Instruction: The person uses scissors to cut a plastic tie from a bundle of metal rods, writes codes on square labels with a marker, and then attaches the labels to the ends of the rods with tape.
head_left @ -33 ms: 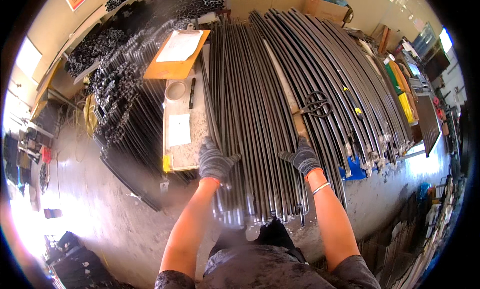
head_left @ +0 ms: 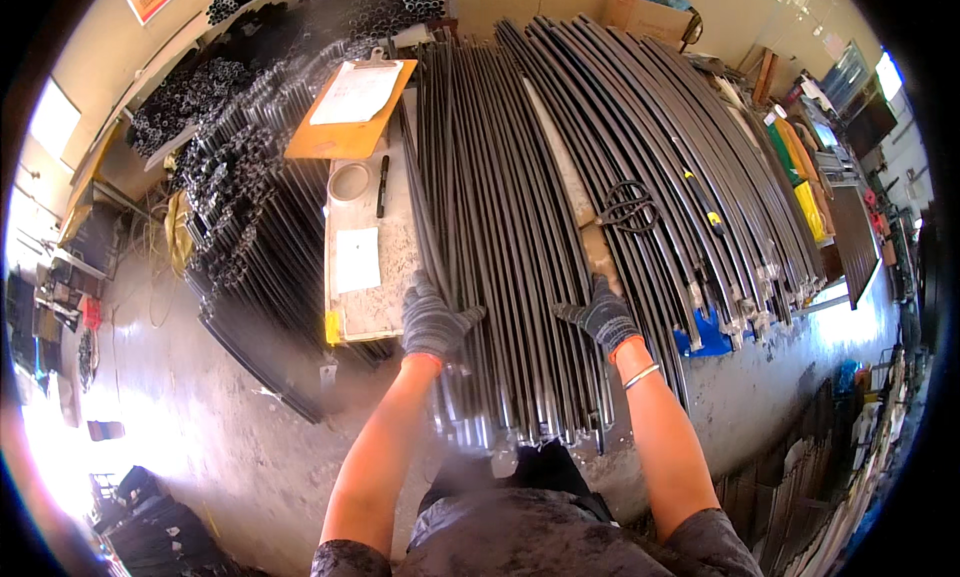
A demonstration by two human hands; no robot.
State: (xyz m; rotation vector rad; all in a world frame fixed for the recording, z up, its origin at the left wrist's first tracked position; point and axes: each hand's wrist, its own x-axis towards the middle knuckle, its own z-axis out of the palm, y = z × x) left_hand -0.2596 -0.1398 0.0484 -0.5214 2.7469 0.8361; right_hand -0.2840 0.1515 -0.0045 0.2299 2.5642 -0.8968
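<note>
The left hand (head_left: 437, 319), in a ribbed grey knit glove with an orange cuff, is lying at the left edge of a flat batch of long, slim dark metal tubes (head_left: 510, 227). Its fingers are pointing forward and its thumb is stretching inward over the tubes. The right hand (head_left: 601, 319), gloved alike, is mirroring it at the right edge, its fingertips reaching a tan strip (head_left: 597, 252). Both hands are staying unclenched, flanking the batch; whether the fingers are pressing, I cannot tell. The tubes are running lengthwise between the hands, their shinier near ends fanning out below them.

Just beyond the left hand, a scuffed pale board (head_left: 395, 242) is carrying a white paper slip (head_left: 358, 260), a round shallow disc (head_left: 349, 182) and a slender black pen (head_left: 383, 187); farther off, an orange-brown clipboard (head_left: 345, 142) is lying aslant. Ahead of the right hand, black loop-handled scissors (head_left: 628, 213) are resting on more tubes (head_left: 665, 147).
</note>
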